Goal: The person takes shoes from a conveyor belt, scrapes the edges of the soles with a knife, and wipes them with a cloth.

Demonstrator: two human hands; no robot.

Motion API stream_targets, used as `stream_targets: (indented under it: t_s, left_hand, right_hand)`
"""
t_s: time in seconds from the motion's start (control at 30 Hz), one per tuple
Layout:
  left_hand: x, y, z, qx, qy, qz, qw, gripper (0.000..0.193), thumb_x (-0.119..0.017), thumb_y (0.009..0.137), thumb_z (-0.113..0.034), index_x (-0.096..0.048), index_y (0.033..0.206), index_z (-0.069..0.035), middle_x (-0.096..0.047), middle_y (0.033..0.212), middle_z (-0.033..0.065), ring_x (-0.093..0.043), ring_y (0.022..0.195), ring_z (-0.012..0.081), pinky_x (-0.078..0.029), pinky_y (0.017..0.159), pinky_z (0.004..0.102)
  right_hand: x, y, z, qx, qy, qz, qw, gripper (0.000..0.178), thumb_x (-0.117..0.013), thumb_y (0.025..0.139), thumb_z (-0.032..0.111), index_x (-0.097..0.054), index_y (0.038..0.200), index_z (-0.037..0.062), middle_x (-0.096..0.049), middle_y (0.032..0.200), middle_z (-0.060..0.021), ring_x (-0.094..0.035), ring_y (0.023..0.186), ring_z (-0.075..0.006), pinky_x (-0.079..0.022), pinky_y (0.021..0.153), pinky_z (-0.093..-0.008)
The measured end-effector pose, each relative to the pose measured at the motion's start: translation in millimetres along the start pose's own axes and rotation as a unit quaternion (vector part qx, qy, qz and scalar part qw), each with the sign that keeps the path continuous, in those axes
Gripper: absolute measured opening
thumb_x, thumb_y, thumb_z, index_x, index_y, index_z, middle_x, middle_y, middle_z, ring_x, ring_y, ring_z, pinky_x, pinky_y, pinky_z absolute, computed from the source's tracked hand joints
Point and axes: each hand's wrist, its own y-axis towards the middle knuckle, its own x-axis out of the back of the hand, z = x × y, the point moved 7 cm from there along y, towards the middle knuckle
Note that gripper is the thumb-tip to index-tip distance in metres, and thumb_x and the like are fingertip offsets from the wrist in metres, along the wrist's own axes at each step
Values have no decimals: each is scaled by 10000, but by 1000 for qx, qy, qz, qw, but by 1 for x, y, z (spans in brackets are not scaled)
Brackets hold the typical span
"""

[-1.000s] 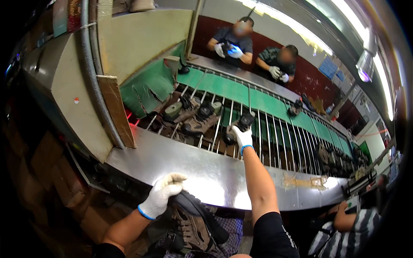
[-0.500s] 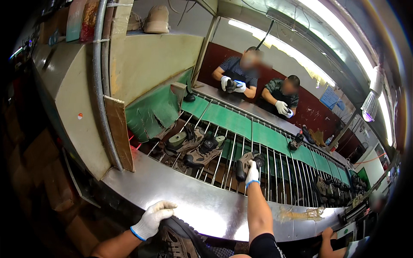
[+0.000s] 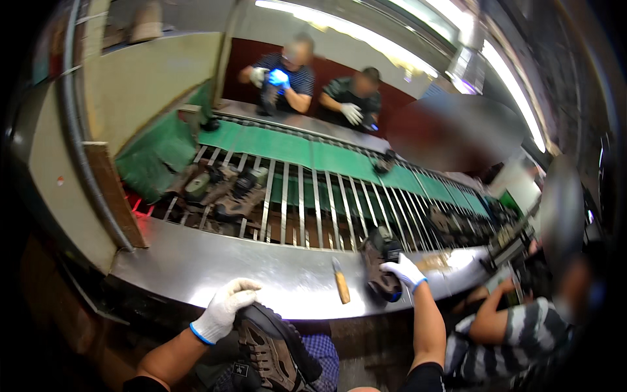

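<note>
My left hand [image 3: 224,308], in a white glove with a blue cuff, rests on the toe of a brown lace-up boot [image 3: 271,349] lying in my lap below the steel bench. My right hand [image 3: 403,270], gloved the same way, grips a second brown boot [image 3: 380,262] standing on the steel bench [image 3: 215,271] at the edge of the barred conveyor. A short tool with a wooden handle [image 3: 340,281] lies on the bench just left of that boot.
More brown boots [image 3: 225,191] ride the metal bars of the conveyor [image 3: 307,209] at left; a green belt [image 3: 294,147] runs behind. Two people in gloves [image 3: 313,85] work across the line. A person in a striped shirt [image 3: 522,333] sits at my right.
My right hand has pulled a boot off the conveyor bars back onto the steel bench near me. The left hand stays on the boot in my lap. The view has shifted.
</note>
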Motion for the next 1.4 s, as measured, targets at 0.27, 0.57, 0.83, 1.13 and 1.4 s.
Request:
stream_targets:
  t_s: [0.27,0.57,0.83,1.13,1.4]
  left_hand:
    - [-49,-7,1,18,56,50,997,286,-634,1040,-116,-658,1289,22,-769,1031,137,-735,947,181,-596,907,314]
    - [-45,-12,-5,-69,117,22,991,307,-652,1052,-249,-683,1268,-33,-722,977,87,-696,896,164,-577,863,317]
    - [49,-20,15,-79,96,-23,992,480,-565,1135,-343,-591,1519,-55,-666,1441,73,-634,1311,237,-522,1116,422]
    - [-11,-21,-3,-74,61,37,995,355,-624,1073,-216,-669,1346,6,-667,1254,48,-641,1065,144,-530,979,320]
    - [6,-44,-8,-60,87,6,994,304,-615,1074,-192,-651,1309,-3,-748,1115,126,-714,1049,220,-592,938,372]
  right_hand:
    - [26,-158,147,215,147,-101,960,847,-875,897,326,-489,1580,8,-602,1529,-179,-596,1409,-312,-480,1209,-470]
    - [1,-294,318,574,327,128,740,1253,-955,742,597,-366,1666,-10,-514,1630,-191,-550,1468,-319,-457,1237,-481]
    - [-10,-318,316,574,333,110,739,1220,-950,764,564,-361,1674,3,-518,1626,-196,-560,1459,-320,-470,1223,-472]
    - [-5,-340,308,551,328,80,763,1185,-945,789,526,-355,1683,18,-523,1622,-201,-572,1448,-320,-485,1207,-463]
    - [-29,-322,326,523,318,102,784,1156,-940,811,492,-350,1691,31,-527,1618,-206,-582,1439,-321,-498,1193,-454]
